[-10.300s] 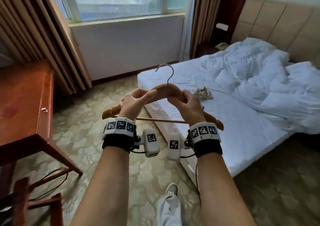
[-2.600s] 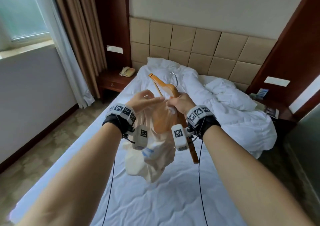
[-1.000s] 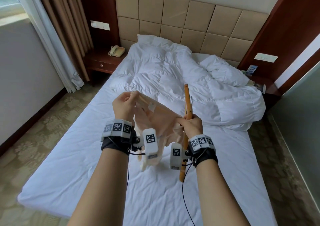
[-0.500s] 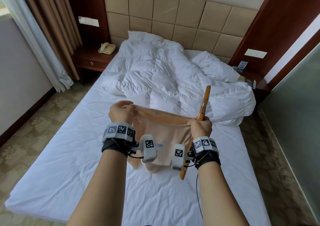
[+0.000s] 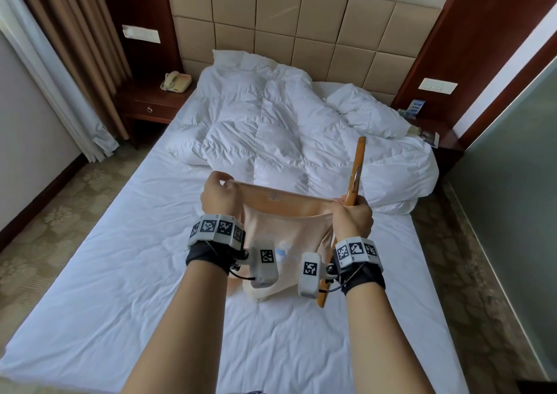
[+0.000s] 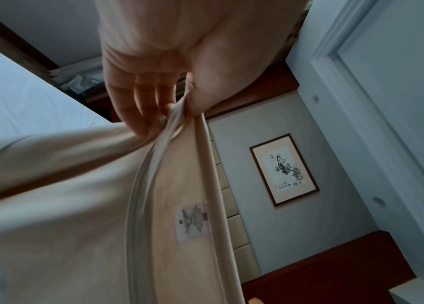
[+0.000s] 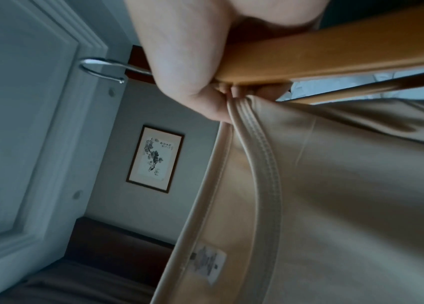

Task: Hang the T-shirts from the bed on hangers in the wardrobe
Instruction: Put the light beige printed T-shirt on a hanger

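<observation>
A beige T-shirt [image 5: 286, 224] hangs between my two hands above the white bed [image 5: 135, 273], its neck opening stretched wide. My left hand [image 5: 218, 196] pinches the left side of the ribbed collar [image 6: 153, 164]. My right hand [image 5: 351, 215] grips the collar's right side [image 7: 252, 131] together with a wooden hanger [image 5: 355, 170], which stands nearly upright beside the shirt. The hanger's wooden arm [image 7: 322, 59] runs under my palm and its metal hook [image 7: 99, 70] sticks out past the hand. A white label [image 6: 192, 222] shows inside the neck.
A rumpled white duvet [image 5: 301, 128] fills the bed's far half below a padded headboard [image 5: 301, 29]. A nightstand with a phone [image 5: 176, 81] stands at the far left by the curtains [image 5: 69, 47]. A glass wall [image 5: 512, 182] lines the right side. Patterned carpet [image 5: 54, 212] flanks the bed.
My hands have pulled apart, stretching the shirt's neck opening wide and taut. The hanger stays upright in my right hand. My view has shifted slightly left along the bed.
</observation>
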Demonstrator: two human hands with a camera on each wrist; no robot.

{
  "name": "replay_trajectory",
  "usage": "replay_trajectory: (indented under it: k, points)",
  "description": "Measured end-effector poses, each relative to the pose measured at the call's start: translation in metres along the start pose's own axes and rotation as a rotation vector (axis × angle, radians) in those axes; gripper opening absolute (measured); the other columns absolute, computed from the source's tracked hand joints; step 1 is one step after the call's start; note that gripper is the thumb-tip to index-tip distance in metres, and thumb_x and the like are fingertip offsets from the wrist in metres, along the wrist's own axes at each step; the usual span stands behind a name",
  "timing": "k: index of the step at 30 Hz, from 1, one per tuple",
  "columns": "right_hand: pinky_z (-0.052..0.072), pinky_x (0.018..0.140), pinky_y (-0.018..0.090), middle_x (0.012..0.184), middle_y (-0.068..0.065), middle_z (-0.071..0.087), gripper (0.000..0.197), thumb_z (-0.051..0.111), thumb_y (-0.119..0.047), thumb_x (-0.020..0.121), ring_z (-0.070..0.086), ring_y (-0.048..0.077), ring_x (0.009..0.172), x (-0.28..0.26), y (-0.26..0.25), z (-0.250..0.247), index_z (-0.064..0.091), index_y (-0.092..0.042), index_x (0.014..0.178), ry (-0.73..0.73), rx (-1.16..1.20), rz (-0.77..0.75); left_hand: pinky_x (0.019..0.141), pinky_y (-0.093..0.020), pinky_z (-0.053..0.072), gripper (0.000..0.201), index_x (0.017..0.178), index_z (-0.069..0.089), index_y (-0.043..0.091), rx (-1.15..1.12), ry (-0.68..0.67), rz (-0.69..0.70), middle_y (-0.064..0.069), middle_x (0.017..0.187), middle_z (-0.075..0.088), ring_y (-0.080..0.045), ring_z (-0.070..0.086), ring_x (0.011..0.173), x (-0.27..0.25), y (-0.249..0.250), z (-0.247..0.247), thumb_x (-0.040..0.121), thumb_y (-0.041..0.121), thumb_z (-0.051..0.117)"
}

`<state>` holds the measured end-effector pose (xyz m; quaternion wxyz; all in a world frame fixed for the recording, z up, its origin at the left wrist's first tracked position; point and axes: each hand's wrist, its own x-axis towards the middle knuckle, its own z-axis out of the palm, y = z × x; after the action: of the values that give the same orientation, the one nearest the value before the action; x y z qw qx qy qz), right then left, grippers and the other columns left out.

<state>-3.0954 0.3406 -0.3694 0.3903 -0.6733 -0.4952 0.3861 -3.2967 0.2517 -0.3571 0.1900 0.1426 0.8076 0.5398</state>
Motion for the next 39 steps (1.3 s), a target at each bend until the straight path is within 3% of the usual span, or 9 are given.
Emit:
replay_trajectory:
  k: [4, 8, 13, 16, 21, 26, 29, 35, 39]
  points:
    - [0.050, 0.078, 0.030, 0.085, -0.006, 0.070, 0.017, 0.067, -0.008, 0.079, 0.064, 0.023, 0.085, 0.006, -0.005, -0.003, 0.069, -0.025, 0.082, -0.006, -0.026, -0.017, 0.070, -0.027, 0.039, 0.024, 0.104, 0.065, 0.011, -0.033, -0.056, 0.001, 0.000, 0.080, 0.059, -0.024, 0.057, 0.087, -0.003, 0.006, 0.008, 0.089, 0.003, 0.048]
    - [0.053, 0.080, 0.032, 0.082, -0.006, 0.071, 0.017, 0.074, -0.010, 0.075, 0.068, 0.024, 0.084, 0.014, -0.004, -0.002, 0.065, -0.024, 0.077, -0.027, -0.015, -0.033, 0.071, -0.028, 0.046, 0.024, 0.095, 0.069, 0.012, -0.031, -0.107, 0.069, -0.008, 0.086, 0.069, -0.024, 0.064, 0.089, -0.001, 0.008, 0.013, 0.083, 0.002, 0.050]
    - [0.044, 0.073, 0.027, 0.085, 0.001, 0.069, 0.015, 0.071, -0.014, 0.081, 0.064, 0.025, 0.083, 0.021, 0.000, -0.005, 0.065, -0.016, 0.095, 0.074, 0.042, -0.022, 0.071, -0.026, 0.042, 0.027, 0.096, 0.073, 0.016, 0.047, -0.031, 0.123, -0.003, 0.092, 0.062, -0.018, 0.056, 0.083, -0.002, 0.006, 0.015, 0.085, 0.001, 0.053]
    - [0.045, 0.076, 0.028, 0.093, 0.003, 0.070, 0.020, 0.069, -0.012, 0.084, 0.060, 0.023, 0.083, 0.026, 0.005, -0.006, 0.064, -0.013, 0.103, 0.098, 0.050, -0.012, 0.070, -0.028, 0.045, 0.027, 0.096, 0.074, 0.020, 0.101, -0.030, 0.087, -0.002, 0.089, 0.064, -0.020, 0.058, 0.082, 0.000, 0.003, 0.016, 0.087, 0.004, 0.054]
    - [0.043, 0.075, 0.028, 0.090, 0.002, 0.068, 0.019, 0.064, -0.008, 0.085, 0.061, 0.026, 0.085, 0.030, 0.013, -0.003, 0.066, -0.015, 0.103, 0.058, 0.027, 0.010, 0.076, -0.044, 0.061, 0.018, 0.084, 0.071, 0.017, -0.058, -0.231, -0.038, -0.016, 0.083, 0.070, -0.035, 0.071, 0.084, 0.002, -0.002, 0.025, 0.079, 0.004, 0.059]
    - [0.051, 0.081, 0.034, 0.090, 0.002, 0.070, 0.017, 0.065, -0.008, 0.084, 0.064, 0.028, 0.087, 0.035, 0.021, -0.003, 0.065, -0.018, 0.099, 0.046, 0.011, 0.046, 0.059, -0.028, 0.056, 0.015, 0.098, 0.066, 0.000, -0.334, -0.349, -0.203, -0.012, 0.075, 0.062, -0.024, 0.064, 0.074, -0.002, -0.002, 0.027, 0.092, -0.003, 0.053]
    - [0.046, 0.077, 0.031, 0.089, 0.000, 0.068, 0.017, 0.064, -0.007, 0.084, 0.063, 0.027, 0.086, 0.036, 0.024, -0.003, 0.065, -0.019, 0.096, 0.029, 0.033, 0.057, 0.060, -0.030, 0.051, 0.018, 0.085, 0.065, 0.005, -0.407, -0.372, -0.265, -0.010, 0.070, 0.058, -0.020, 0.059, 0.067, 0.000, -0.001, 0.030, 0.093, -0.003, 0.050]
    - [0.047, 0.079, 0.027, 0.091, -0.002, 0.069, 0.016, 0.066, -0.004, 0.083, 0.065, 0.023, 0.088, 0.039, 0.022, -0.003, 0.067, -0.015, 0.095, -0.062, 0.069, -0.022, 0.064, -0.032, 0.050, 0.016, 0.082, 0.061, 0.007, -0.391, -0.358, -0.270, -0.010, 0.076, 0.057, -0.021, 0.055, 0.073, 0.006, 0.011, 0.044, 0.092, 0.004, 0.049]
    - [0.046, 0.079, 0.028, 0.086, 0.004, 0.066, 0.018, 0.072, -0.014, 0.087, 0.062, 0.023, 0.082, 0.038, 0.012, -0.009, 0.068, -0.003, 0.101, -0.103, 0.151, -0.055, 0.071, -0.039, 0.048, 0.015, 0.080, 0.067, 0.004, -0.304, -0.349, -0.167, -0.015, 0.076, 0.060, -0.028, 0.058, 0.075, 0.010, 0.021, 0.049, 0.088, 0.007, 0.055]
